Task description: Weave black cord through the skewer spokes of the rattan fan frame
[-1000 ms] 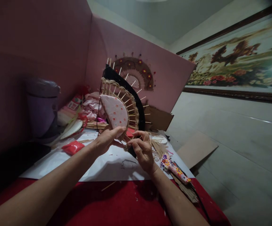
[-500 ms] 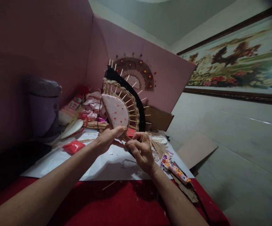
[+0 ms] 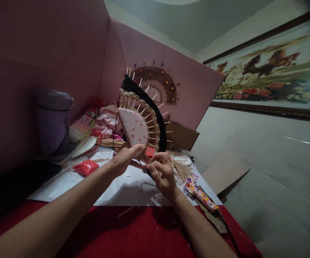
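A fan-shaped craft piece (image 3: 133, 128) is held tilted above the table, with a white half-disc dotted in red, thin sticks fanning outward, braided cord and a black outer band. My left hand (image 3: 125, 157) grips its lower end, the thumb lying over the half-disc's edge. At the lower right end of the piece, my right hand (image 3: 163, 173) has its fingers pinched together near the sticks and cord; what lies between the fingertips is too small to make out.
White sheet (image 3: 109, 190) covers part of the red-clothed table (image 3: 133, 233). Around it are a red packet (image 3: 86, 167), a purple bin (image 3: 53, 123), a flower-patterned tool (image 3: 200, 193), cardboard strips and pink cloth. Another decorated fan (image 3: 155, 79) hangs on the pink panel behind.
The whole view has shifted slightly. The fingers of my right hand have moved a little at the lower edge of the piece; my left hand keeps its grip.
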The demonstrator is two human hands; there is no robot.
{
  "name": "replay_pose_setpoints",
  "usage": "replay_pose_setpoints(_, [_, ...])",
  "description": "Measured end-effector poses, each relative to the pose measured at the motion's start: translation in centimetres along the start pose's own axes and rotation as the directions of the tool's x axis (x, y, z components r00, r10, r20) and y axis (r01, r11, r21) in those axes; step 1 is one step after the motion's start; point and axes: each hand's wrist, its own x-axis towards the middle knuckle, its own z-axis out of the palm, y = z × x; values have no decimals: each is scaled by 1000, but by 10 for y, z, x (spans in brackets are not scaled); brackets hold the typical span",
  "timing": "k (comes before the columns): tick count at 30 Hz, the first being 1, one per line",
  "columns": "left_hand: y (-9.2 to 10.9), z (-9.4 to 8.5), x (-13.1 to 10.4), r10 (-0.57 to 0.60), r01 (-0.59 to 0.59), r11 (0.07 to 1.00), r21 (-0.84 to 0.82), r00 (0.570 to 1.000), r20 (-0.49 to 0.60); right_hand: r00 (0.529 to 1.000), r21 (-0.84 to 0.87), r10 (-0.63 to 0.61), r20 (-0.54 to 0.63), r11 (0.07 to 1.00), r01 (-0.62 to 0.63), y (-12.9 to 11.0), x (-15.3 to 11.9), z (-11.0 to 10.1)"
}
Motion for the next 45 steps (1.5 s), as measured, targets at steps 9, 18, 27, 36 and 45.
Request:
replay_pose_setpoints(9, [-1,-10,5,-66,66,998,8,996,-53,996,-64,-78,47,995,81,1,0,4])
replay_pose_setpoints(18, [-2,-19,6,-162,161,987,-22,984,-70,999,-101,20,47,995,-16,2,-1,21])
replay_pose_setpoints(27, [-12,-12,8,-195,177,958,-227,979,-59,994,-189,102,-38,976,-107,0,4,26])
replay_pose_setpoints(36, [-5,-16,11,-199,193,960,-202,980,-9,983,-147,160,-86,974,-171,9,2,21])
replay_pose_setpoints(45, [-6,-14,11,-163,168,959,-228,986,39,994,-103,105,42,990,-101,6,4,20])
